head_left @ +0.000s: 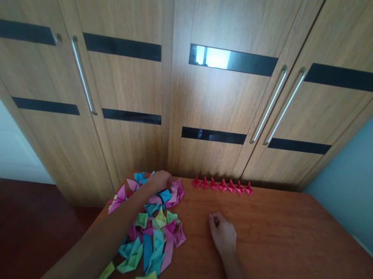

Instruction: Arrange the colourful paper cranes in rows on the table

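Seven red pieces [222, 186] stand in a row beyond the fingers of the right hand [223, 234], along the far edge of the tabletop [284, 235]; the even spacing presumably keeps each unit distinct. Right fingers: loosely curled shut, no item visible within. The fingers of the left hand [160, 180] are bent down at the far end of the pile [159, 220]; whether they grip a piece cannot be told. The pile extends nearward from them, probably massed for reach: folded, paper-like pieces, pointed, overlapping, in pink, blue, green and yellow.
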Action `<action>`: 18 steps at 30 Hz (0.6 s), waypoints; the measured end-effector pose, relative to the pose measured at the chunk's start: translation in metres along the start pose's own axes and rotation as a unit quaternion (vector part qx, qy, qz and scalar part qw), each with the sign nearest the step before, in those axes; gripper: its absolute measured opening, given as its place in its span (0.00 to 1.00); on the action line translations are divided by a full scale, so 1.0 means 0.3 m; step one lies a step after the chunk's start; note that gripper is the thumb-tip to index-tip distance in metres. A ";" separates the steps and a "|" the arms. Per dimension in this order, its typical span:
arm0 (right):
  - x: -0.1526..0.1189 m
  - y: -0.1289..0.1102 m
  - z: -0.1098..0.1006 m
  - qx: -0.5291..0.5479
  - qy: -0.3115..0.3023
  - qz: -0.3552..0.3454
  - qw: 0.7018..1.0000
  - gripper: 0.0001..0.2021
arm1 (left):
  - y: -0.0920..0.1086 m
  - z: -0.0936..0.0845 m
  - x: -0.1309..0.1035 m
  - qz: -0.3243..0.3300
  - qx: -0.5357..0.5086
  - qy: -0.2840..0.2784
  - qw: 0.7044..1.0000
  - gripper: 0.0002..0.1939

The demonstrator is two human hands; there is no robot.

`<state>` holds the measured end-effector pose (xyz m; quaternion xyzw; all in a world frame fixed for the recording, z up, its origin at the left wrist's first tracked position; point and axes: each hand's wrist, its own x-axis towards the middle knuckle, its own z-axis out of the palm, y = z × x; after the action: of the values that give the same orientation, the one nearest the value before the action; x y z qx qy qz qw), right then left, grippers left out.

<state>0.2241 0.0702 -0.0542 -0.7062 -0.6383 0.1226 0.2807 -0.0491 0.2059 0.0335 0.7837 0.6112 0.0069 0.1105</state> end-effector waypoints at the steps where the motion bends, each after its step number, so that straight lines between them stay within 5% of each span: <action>1: -0.001 0.000 0.000 0.002 0.000 -0.003 1.000 0.12 | -0.004 -0.006 -0.005 -0.004 -0.010 0.018 1.000 0.14; 4: -0.001 0.000 -0.002 0.006 -0.001 -0.003 1.000 0.12 | -0.014 -0.037 -0.028 -0.010 -0.051 0.086 0.995 0.06; 10: -0.004 0.000 0.002 -0.002 0.010 -0.016 1.000 0.12 | -0.002 -0.094 -0.122 0.002 -0.187 0.228 0.955 0.09; 14: -0.012 -0.001 0.001 -0.003 0.034 -0.068 0.997 0.12 | 0.040 -0.065 -0.216 0.025 -0.303 0.272 0.913 0.07; 18: -0.044 -0.043 -0.012 0.010 0.119 -0.193 0.974 0.11 | 0.106 0.008 -0.318 0.029 -0.387 0.284 0.877 0.05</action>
<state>0.2131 0.0568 -0.0466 -0.5766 -0.7230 -0.0124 0.3802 -0.0426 0.1067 0.0488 0.6606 0.5416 0.4682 0.2261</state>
